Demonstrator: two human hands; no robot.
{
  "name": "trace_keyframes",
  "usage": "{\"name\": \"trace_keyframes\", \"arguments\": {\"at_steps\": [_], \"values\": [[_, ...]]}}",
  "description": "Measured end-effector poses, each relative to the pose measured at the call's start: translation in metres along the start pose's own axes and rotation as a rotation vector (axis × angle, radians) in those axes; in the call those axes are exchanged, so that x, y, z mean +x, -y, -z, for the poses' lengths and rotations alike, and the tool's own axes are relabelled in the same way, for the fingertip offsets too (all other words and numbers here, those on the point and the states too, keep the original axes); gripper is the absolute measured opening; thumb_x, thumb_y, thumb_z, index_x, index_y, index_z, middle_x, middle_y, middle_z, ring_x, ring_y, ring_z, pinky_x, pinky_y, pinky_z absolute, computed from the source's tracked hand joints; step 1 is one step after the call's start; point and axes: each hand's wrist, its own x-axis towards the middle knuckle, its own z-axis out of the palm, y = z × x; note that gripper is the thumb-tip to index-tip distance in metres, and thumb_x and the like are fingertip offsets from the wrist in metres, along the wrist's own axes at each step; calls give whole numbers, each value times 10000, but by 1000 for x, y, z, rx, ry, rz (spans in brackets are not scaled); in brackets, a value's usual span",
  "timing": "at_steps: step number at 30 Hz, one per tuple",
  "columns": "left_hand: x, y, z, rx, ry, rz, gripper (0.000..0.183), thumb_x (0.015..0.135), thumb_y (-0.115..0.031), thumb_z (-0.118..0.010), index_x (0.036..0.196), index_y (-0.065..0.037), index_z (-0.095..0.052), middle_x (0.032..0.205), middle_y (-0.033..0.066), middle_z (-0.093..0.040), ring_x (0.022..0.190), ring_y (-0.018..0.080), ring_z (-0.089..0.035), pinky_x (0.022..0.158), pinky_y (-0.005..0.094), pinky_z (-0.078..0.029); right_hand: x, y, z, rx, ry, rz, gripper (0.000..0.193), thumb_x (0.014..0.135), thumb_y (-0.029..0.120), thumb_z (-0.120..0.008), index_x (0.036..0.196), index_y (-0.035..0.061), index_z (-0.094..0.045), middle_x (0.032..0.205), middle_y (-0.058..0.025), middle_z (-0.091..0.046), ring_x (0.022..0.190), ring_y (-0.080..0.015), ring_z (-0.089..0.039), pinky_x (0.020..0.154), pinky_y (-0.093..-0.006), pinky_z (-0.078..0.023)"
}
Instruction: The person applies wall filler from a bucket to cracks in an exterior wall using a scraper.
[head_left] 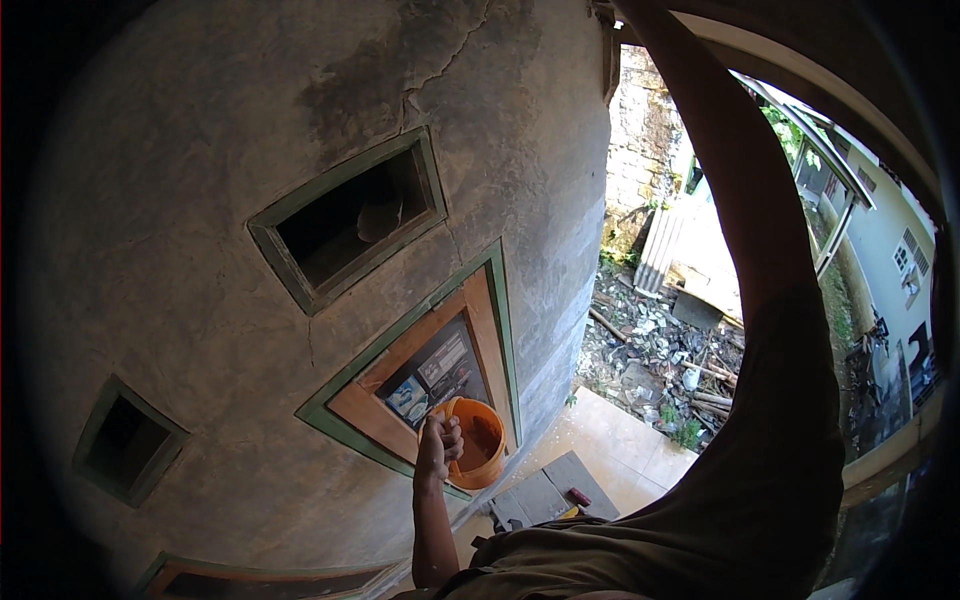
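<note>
Out in front of me, my left hand (438, 446) is closed at the rim of an orange bucket (486, 474). The bucket tilts so that its inside shows, with reddish-brown stuff in it. Whether the fingers grip the rim itself or a handle, I cannot make out. My right arm (735, 150) stretches up past the top edge of the picture, so its hand is out of sight. Close behind the bucket stands a bare grey plaster wall (200, 200) with cracks and a dark damp patch near the top.
The wall holds a green-framed vent opening (436, 180), a smaller opening (165, 438) and a green-and-wood window frame (350, 408). Below me, a grey board surface (540, 495) carries a small red object (578, 497). Tiled floor (610, 437) borders a rubble heap (650, 345) outside.
</note>
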Motion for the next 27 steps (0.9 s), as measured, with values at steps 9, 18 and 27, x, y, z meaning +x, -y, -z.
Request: {"name": "trace_keyframes", "arguments": {"at_steps": [9, 18, 27], "values": [[-7, 1, 20, 8, 21, 22, 297, 900, -381, -346, 752, -130, -402, 466, -68, -234, 342, 45, -149, 330, 208, -143, -7, -16, -19, -96, 4, 118, 465, 796, 498, -549, 905, 53, -624, 901, -209, -612, 858, -361, -594, 722, -471, -476], [-13, -1, 38, 15, 0, 53, 305, 902, -390, -339, 746, -135, -401, 468, -71, -231, 342, 47, -153, 332, 203, -150, -23, -13, -33, -50, -143, 85, 489, 793, 530, -534, 959, 79, -625, 952, -216, -589, 905, -382, -561, 761, -491, -445], [-14, -7, 42, 38, 0, 57, 306, 902, -381, -347, 736, -132, -409, 469, -68, -247, 344, 45, -168, 335, 197, -161, -70, -31, -82, 173, -159, 39, 586, 726, 513, -655, 691, -65, -568, 652, -244, -573, 624, -370, -580, 534, -465, -438]]}}
